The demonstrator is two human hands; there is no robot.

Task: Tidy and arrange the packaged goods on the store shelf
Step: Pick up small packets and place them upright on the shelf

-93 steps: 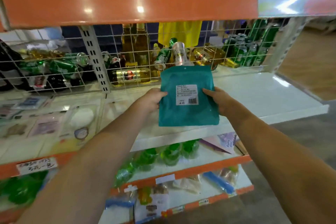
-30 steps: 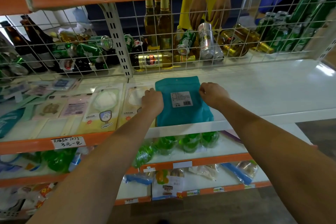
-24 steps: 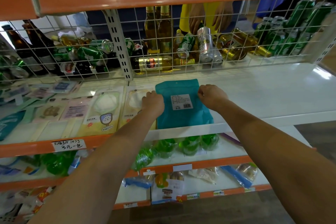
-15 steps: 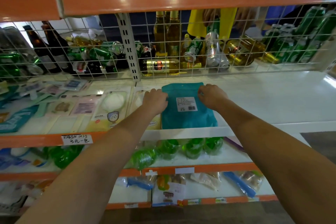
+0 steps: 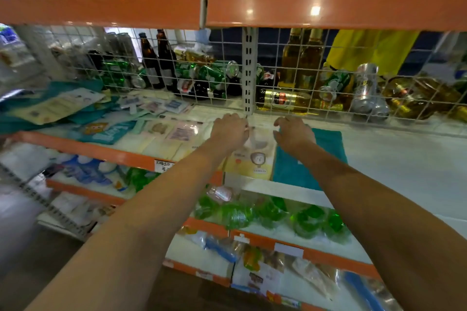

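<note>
Head view: The teal pouch (image 5: 326,159) lies flat on the white shelf (image 5: 404,166), its front edge at the shelf lip. The right forearm crosses over the pouch's left part. Just beside the pouch, on its left, lies a pale yellow packet (image 5: 252,161), also flat, with its front edge at the shelf lip.

The left hand (image 5: 231,131) is over the upper left part of the yellow packet. Its fingers are curled downward toward the packet; whether they pinch the packet cannot be told. The right hand (image 5: 293,134) is above the border between the yellow packet and the teal pouch. Its fingers are loosely bent and hold nothing.

Further flat packets (image 5: 166,134) cover the shelf to the left. A wire mesh panel (image 5: 316,78) closes the back of the shelf; behind it stand and lie bottles (image 5: 300,58) and cans (image 5: 214,76). An orange shelf edge (image 5: 328,7) runs overhead. Green bottles (image 5: 273,212) lie on the shelf below.
</note>
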